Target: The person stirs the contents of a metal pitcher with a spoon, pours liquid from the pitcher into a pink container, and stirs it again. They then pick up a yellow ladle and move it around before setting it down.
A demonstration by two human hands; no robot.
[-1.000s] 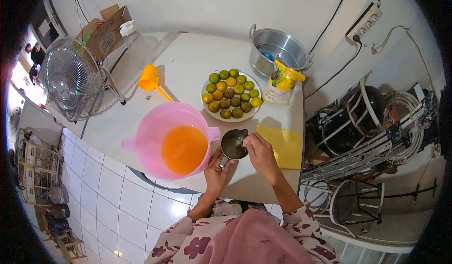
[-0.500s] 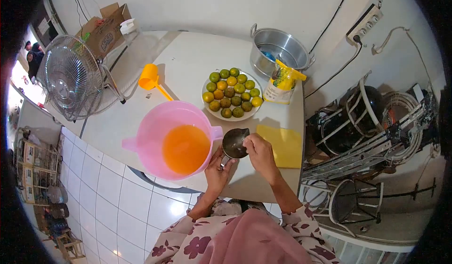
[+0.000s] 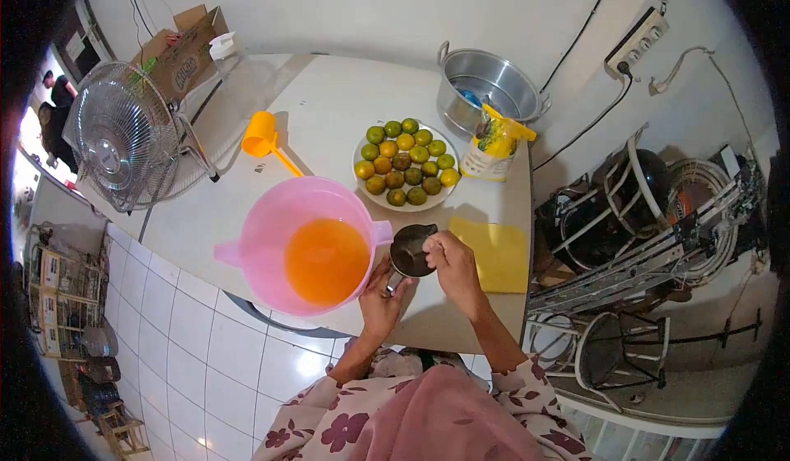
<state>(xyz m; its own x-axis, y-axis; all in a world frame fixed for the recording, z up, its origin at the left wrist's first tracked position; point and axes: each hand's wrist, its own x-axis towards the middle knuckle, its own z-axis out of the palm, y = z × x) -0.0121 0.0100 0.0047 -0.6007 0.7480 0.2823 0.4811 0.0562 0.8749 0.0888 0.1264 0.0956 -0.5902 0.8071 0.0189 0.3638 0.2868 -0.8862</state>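
My left hand (image 3: 381,305) is wrapped around the handle of a small metal jug (image 3: 405,257) standing near the table's front edge. Over the jug's right side, my right hand (image 3: 457,270) has its fingers pinched together; whatever they hold, if anything, is hidden. Some clear-looking content shows dimly inside the jug. Just left of it sits a pink basin (image 3: 257,231) with orange liquid (image 3: 326,261) in the bottom. Behind the jug, several green and orange citrus fruits (image 3: 401,162) lie on a white plate (image 3: 420,208).
A yellow folded cloth or mat (image 3: 500,259) lies right of my hands. At the back right are a large metal pot (image 3: 457,109) and a yellow pouch (image 3: 490,165). An orange dipper (image 3: 261,134), fan (image 3: 115,148) and cardboard box (image 3: 193,64) stand left.
My right hand has shifted slightly at the jug's rim, its fingers still pinched. The jug and left hand have barely moved. People in the far-left background have changed position.
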